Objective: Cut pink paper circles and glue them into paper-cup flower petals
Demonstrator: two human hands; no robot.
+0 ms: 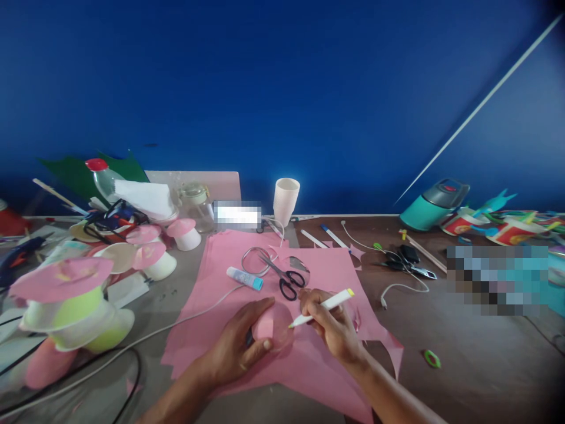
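Observation:
My right hand (331,327) is closed around a white felt-tip pen (338,300) with a yellow end. The pen slants down to the left, its yellowish tip at the edge of a round pink piece (281,330). My left hand (241,338) holds that round piece, thumb along the near side and fingers along the far side. Whether the piece is paper or clear plastic over paper, I cannot tell. Both hands are over large pink paper sheets (207,341). Just beyond them lie black-handled scissors (282,274) and a glue stick (245,278) with a blue cap.
Left stand white paper cups with pink tops (184,234), a larger pink-topped stack (62,280) and a glass jar (194,206). A stack of white cups (286,200) is at the wall. Right are a teal flask (432,206), a white cable (408,285) and a green ring-shaped piece (431,358).

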